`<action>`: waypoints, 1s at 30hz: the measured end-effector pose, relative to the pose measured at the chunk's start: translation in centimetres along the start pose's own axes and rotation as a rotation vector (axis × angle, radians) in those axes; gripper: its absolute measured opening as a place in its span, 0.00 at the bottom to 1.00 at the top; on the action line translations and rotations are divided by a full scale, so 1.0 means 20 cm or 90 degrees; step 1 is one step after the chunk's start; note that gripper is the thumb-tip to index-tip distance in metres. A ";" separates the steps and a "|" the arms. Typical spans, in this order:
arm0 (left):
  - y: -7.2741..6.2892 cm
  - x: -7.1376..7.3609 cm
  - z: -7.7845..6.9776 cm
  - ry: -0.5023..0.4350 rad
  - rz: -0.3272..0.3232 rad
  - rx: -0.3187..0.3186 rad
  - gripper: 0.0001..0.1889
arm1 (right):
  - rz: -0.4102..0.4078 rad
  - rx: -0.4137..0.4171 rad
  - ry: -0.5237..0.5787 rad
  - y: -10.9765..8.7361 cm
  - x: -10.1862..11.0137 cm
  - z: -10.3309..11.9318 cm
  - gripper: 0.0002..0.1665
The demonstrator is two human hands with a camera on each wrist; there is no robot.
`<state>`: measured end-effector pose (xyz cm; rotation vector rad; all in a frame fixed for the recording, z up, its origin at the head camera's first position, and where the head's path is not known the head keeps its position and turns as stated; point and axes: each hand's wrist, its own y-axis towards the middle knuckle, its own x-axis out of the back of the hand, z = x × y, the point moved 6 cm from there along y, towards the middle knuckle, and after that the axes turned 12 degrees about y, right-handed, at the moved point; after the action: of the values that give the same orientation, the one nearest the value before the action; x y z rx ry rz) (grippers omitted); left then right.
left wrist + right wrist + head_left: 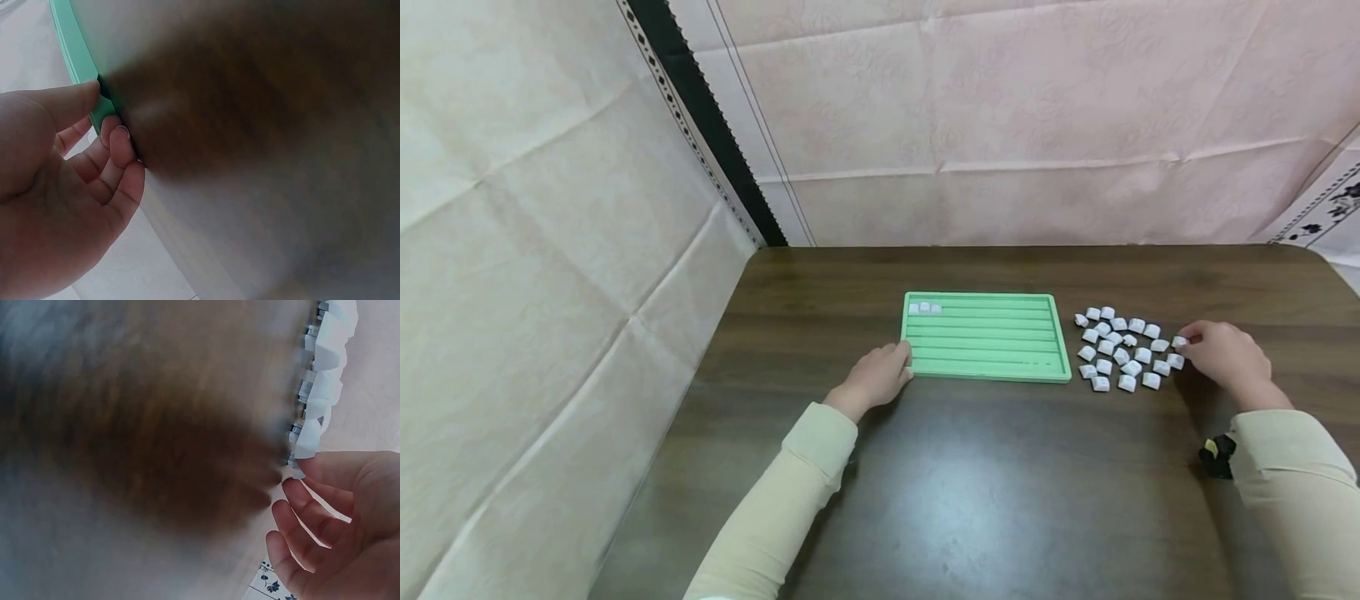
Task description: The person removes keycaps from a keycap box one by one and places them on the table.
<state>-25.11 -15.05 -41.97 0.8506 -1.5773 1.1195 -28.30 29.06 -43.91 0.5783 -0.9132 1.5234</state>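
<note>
A green ridged tray (pixel 985 336) lies on the table with a row of 3 small white keycaps in its top left corner. My left hand (pixel 872 378) holds the tray's lower left edge, thumb and fingertips on the green rim (pixel 76 44) in the left wrist view. To the right of the tray is a loose cluster of white keycaps (pixel 1106 347). At the cluster's right side my right hand (pixel 1231 360) pinches one keycap (pixel 1180 342) between thumb and finger. In the right wrist view, more keycaps (pixel 329 347) stand in line beyond the fingertips.
The brown wooden table (pixel 970 492) meets a pale cloth wall (pixel 1037 108) at the back. Another cloth (pixel 550 275) hangs along the left side. A small black object (pixel 1217 457) with a yellow spot is at my right wrist.
</note>
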 end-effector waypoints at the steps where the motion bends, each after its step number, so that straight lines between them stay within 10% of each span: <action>1: 0.00 0.00 0.00 -0.001 -0.001 -0.002 0.06 | 0.001 0.001 -0.001 0.00 0.00 0.00 0.21; 30: -0.01 0.00 0.00 -0.002 -0.003 -0.008 0.06 | -0.015 0.111 0.039 0.05 -0.03 0.42 0.23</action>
<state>-24.98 -15.19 -41.83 0.8478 -1.5828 1.1052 -30.30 21.98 -39.85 0.6613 -0.7283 1.6012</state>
